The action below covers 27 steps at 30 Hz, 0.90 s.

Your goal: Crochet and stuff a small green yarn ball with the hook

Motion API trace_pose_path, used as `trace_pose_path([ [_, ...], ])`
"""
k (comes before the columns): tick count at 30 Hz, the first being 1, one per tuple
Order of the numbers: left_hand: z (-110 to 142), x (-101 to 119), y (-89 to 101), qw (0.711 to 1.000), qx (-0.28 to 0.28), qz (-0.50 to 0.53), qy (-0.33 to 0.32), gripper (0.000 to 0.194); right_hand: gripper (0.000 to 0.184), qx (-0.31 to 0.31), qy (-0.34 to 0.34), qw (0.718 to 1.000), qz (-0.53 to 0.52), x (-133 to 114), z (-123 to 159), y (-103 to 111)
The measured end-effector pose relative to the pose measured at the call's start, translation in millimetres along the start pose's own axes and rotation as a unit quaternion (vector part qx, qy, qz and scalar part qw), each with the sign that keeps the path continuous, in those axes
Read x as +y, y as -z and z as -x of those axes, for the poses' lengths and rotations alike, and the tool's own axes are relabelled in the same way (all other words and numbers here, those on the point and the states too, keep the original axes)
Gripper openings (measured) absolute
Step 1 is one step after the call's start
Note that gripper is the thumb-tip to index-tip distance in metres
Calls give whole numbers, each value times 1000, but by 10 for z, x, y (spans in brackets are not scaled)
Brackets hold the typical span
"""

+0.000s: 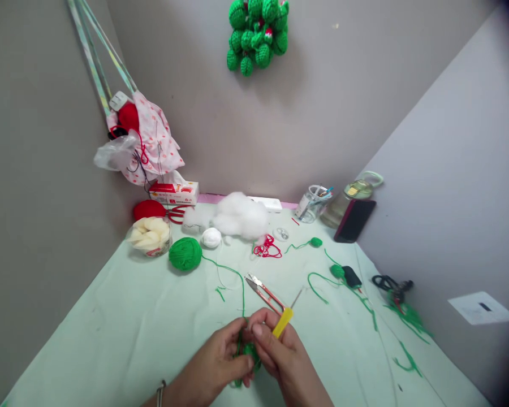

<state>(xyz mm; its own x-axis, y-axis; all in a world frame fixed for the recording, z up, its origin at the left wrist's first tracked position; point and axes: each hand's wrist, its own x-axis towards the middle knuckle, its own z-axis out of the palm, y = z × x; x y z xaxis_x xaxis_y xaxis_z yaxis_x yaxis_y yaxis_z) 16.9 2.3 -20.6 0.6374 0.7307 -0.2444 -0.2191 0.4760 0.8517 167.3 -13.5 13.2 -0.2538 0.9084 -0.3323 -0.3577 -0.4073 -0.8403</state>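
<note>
From where I sit, the pale green surface [110, 333] fills most of the head view, running up to the grey walls. A pink patterned bag [156, 130] hangs at the far left, with red yarn [128, 117] showing at its mouth. Low in the middle I have both hands close together: the left hand [220, 356] pinches a small green yarn piece [250, 351], while the right hand [282, 350] grips a yellow-handled hook [283, 323], its metal tip pointing up and away from the yarn (exactly what the right thumb and forefinger press at their tips, I can't tell).

A bunch of green crocheted pieces [262, 55] hangs on the back wall. Below it, a white heap of stuffing [241, 215] lies toward the rear, and a dark phone [354, 220] leans by a bottle [337, 212] on the right. The green yarn ball [185, 254] rests at left, its strand [242, 282] running to the hands. Just beyond the right hand lie the snips [254, 282]. Smaller again, a green bud-like piece [316, 242] with a loose tail sits right of a red yarn tangle [268, 247].
</note>
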Motion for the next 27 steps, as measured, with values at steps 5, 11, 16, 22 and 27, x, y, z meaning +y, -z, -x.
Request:
trace_pose_path([
  [5,8,37,-82,998,68,17,6,20,46,-9,15,999,50,-16,49,-82],
  [11,19,-21,-57,997,47,50,32,50,46,-73,-3,994,77,34,57,-72],
  [16,-11,-170,-5,997,33,59,35,71,47,-85,-30,996,19,84,50,-48],
  [22,8,-197,1,996,13,65,65,90,44,-80,-50,995,-35,-23,126,-33],
  [27,186,-62,-9,994,-91,-12,59,97,46,-159,-91,983,18,-119,296,-36],
])
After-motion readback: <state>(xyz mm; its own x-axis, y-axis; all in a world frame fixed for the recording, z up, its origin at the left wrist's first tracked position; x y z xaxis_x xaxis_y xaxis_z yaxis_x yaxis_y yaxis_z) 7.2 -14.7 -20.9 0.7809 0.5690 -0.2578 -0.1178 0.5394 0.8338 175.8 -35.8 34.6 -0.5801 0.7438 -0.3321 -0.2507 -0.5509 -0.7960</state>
